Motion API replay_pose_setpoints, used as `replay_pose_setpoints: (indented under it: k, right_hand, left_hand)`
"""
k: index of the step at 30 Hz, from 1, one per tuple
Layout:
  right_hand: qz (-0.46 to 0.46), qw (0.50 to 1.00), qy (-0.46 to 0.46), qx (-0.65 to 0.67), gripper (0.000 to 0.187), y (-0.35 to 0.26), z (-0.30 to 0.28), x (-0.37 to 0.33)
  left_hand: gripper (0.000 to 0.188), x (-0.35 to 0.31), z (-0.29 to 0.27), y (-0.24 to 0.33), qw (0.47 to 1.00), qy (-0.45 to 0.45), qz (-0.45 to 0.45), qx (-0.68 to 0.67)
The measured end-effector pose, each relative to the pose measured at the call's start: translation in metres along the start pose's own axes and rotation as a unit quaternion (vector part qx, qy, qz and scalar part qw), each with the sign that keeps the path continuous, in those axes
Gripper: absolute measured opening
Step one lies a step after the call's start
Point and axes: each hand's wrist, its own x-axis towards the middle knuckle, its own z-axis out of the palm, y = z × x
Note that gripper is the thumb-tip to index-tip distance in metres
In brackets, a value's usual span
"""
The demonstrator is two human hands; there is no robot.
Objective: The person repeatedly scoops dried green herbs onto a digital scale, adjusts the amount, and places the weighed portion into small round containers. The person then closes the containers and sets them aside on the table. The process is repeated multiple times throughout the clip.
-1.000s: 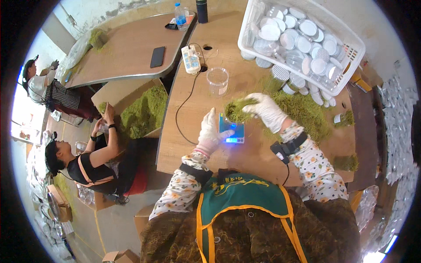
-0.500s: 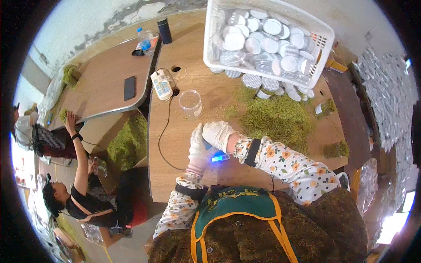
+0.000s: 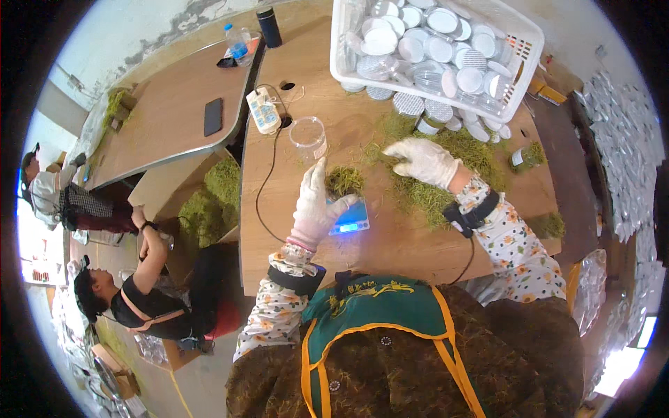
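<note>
My left hand (image 3: 315, 209) wears a white glove. Its fingers are stretched out beside a small clump of green moss (image 3: 345, 181), with the thumb at the clump's near side. Under that clump is a small blue digital scale (image 3: 350, 220) with a lit display, partly covered by the hand. Further right, my right hand (image 3: 426, 164), also gloved, hovers at the left part of a loose moss pile (image 3: 481, 150). Its fingers point left, apart from the thumb, and nothing shows between them. A clear round plastic jar (image 3: 306, 137) stands beyond my left hand.
A white plastic basket (image 3: 435, 94) full of clear jars with pale lids stands at the far right. Several lidded jars (image 3: 409, 104) sit before it. A power strip (image 3: 263, 111) trails a cable. Two people (image 3: 143, 306) work at left, near a table with a phone (image 3: 213, 116).
My hands were together over the scale and have parted. The right moved right to the moss pile; the left opened beside the clump, now visible on the scale.
</note>
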Motion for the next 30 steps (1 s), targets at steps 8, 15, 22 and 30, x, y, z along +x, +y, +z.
replay_pose_setpoints:
  k: [8, 15, 22, 30]
  right_hand:
    - [0.086, 0.937, -0.242, -0.238, 0.119, 0.033, 0.066, -0.044]
    - [0.131, 0.935, -0.165, -0.284, 0.08, 0.083, 0.113, 0.001]
    - [0.057, 0.97, -0.049, -0.231, 0.024, 0.107, 0.117, -0.004]
    - [0.092, 0.971, 0.149, 0.161, 0.044, 0.101, 0.073, -0.031]
  left_hand:
    - [0.095, -0.025, -0.04, -0.008, 0.997, 0.054, -0.038, -0.031]
    - [0.099, -0.068, -0.068, -0.021, 0.982, 0.053, -0.176, -0.039]
    - [0.092, -0.104, -0.075, -0.028, 0.967, 0.111, -0.229, -0.035]
    - [0.091, -0.113, -0.067, -0.033, 0.965, 0.088, -0.245, -0.042]
